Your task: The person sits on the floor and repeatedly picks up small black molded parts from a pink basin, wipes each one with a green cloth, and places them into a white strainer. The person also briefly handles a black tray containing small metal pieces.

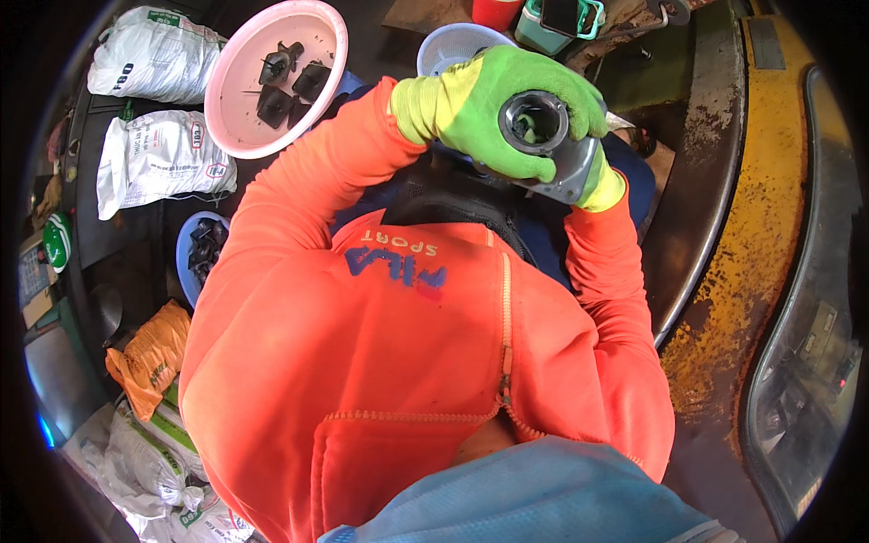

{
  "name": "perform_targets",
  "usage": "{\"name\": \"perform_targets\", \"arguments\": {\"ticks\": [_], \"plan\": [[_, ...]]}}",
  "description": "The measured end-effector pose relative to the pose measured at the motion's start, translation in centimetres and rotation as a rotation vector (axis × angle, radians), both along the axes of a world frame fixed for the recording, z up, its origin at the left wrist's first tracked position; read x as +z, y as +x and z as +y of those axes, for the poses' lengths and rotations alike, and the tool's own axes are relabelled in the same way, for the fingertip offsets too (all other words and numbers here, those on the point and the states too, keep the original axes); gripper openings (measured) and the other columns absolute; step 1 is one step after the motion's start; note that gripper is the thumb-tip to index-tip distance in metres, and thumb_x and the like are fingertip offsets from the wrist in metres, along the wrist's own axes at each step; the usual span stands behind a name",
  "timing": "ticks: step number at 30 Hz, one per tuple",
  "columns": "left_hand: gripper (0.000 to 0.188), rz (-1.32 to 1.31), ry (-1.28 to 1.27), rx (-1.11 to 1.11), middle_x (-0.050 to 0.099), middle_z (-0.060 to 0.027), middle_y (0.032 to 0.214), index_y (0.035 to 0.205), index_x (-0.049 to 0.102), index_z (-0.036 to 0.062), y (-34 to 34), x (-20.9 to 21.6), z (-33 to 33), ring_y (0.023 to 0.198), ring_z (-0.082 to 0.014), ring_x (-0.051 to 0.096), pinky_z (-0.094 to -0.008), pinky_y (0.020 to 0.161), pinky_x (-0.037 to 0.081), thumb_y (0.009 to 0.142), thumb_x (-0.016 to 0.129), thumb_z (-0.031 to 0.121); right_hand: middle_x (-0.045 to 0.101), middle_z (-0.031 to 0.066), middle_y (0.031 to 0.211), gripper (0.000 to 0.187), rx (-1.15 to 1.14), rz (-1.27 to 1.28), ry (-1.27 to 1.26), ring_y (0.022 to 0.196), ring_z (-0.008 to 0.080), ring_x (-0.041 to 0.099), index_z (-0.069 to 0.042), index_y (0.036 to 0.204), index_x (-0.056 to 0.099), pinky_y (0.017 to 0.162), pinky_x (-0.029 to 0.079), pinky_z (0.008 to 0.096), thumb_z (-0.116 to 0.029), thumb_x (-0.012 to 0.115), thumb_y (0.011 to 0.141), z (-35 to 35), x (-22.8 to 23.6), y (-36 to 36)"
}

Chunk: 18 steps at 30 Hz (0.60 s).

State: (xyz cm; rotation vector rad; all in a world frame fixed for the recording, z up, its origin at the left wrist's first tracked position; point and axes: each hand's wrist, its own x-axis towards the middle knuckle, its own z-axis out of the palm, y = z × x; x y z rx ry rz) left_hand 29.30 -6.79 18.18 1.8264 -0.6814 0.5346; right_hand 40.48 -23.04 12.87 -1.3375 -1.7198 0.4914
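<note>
Wrapped round a dark grey part with a round open collar (559,126) and a flat, square-cornered plate is my left hand (500,101), in a green glove with a yellow-green cuff. Its fingers curl over the collar's far side, and the thumb presses on the near side. My right hand (594,181), gloved the same way, grips the part from behind and below at the plate's right edge. Most of its fingers are hidden by the part. A bit of green glove shows through the collar's hole. Both hands are held up above my lap.
Left of my arm, a pink basin (328,95) holds several dark parts. A blue basin (187,262) with dark pieces stands nearer. White sacks (161,56) lie at far left, an orange bag (149,357) below. Behind my hands is a light-blue basket (444,45). Rusty yellow machinery (760,244) edges the right.
</note>
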Motion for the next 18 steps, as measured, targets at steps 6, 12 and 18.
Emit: {"name": "perform_targets", "arguments": {"ticks": [6,12,18], "plan": [[0.037,0.198,-0.113,-0.296,0.070,-0.0123,0.107,0.096,0.066,0.0046,0.1,-0.5,0.2,0.106,-0.0277,0.064,-0.0394,0.091,0.051,0.064,0.081,0.015,0.054,0.0065,0.131,0.055,0.102,-0.046,-0.024,0.124,0.0185,0.051,-0.010,0.135,0.049,0.103,0.044,0.0350,-0.019,0.070,0.085,-1.5,-4.5,0.9],[0.042,0.194,-0.270,-0.643,0.069,-0.0161,0.107,0.097,0.065,0.0007,1.8,-2.2,-0.1,0.111,-0.0350,0.061,-0.0464,0.100,0.044,0.063,0.081,0.017,0.060,0.0008,0.098,0.046,-0.374,1.747,0.159,0.094,0.0136,0.060,-0.011,0.119,0.056,0.090,0.046,0.0297,-0.038,0.068,0.083,2.1,-6.3,-4.4],[0.060,0.067,-0.643,0.169,0.057,-0.0185,0.129,0.125,0.055,0.0030,2.8,-4.9,0.9,0.125,-0.0376,0.051,-0.0522,0.098,0.044,0.087,0.064,0.049,0.048,-0.0005,0.063,0.045,0.332,1.754,-0.309,0.037,0.0057,0.030,-0.004,0.112,0.057,0.036,0.026,0.0224,-0.045,0.040,0.103,1.6,-1.9,-1.7]]}}
